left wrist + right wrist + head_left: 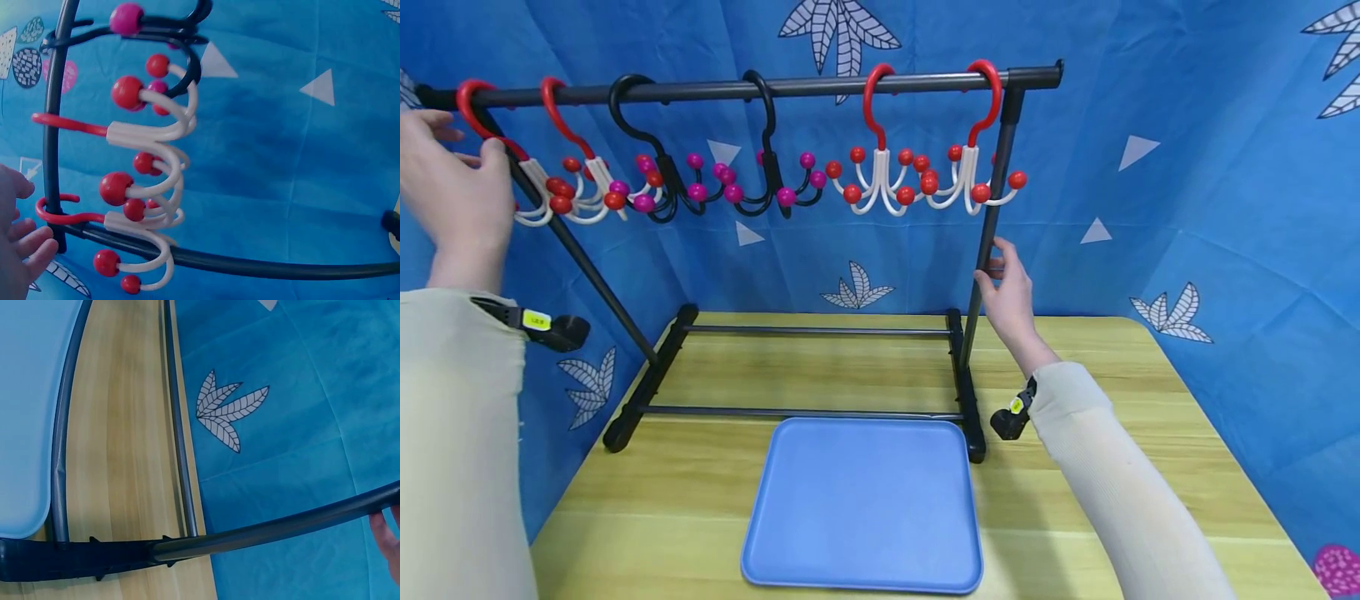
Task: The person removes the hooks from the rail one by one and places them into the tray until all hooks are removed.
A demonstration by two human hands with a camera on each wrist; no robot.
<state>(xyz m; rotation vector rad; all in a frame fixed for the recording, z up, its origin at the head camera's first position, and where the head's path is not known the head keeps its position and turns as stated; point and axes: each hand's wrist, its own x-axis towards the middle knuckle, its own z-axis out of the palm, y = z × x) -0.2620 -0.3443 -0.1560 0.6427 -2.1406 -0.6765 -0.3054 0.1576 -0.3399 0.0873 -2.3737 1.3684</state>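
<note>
A black rack (820,87) carries several multi-arm hook hangers on its top bar. Two have black stems with magenta ball tips, among them a black hanger (771,171); the others have red hooks, white arms and red balls. My left hand (463,183) is at the bar's left end, beside the leftmost red-hooked hanger (535,179). In the left wrist view its fingers (40,250) are spread, holding nothing, just short of the red hook. My right hand (1011,300) holds the rack's right post (988,225) between thumb and fingers; the right wrist view shows only fingertips.
A blue tray (861,504) lies on the wooden table (1075,500), in front of the rack's lower bars. The rack's black feet (973,433) stand on the table. A blue patterned cloth (1225,208) hangs behind and at the sides.
</note>
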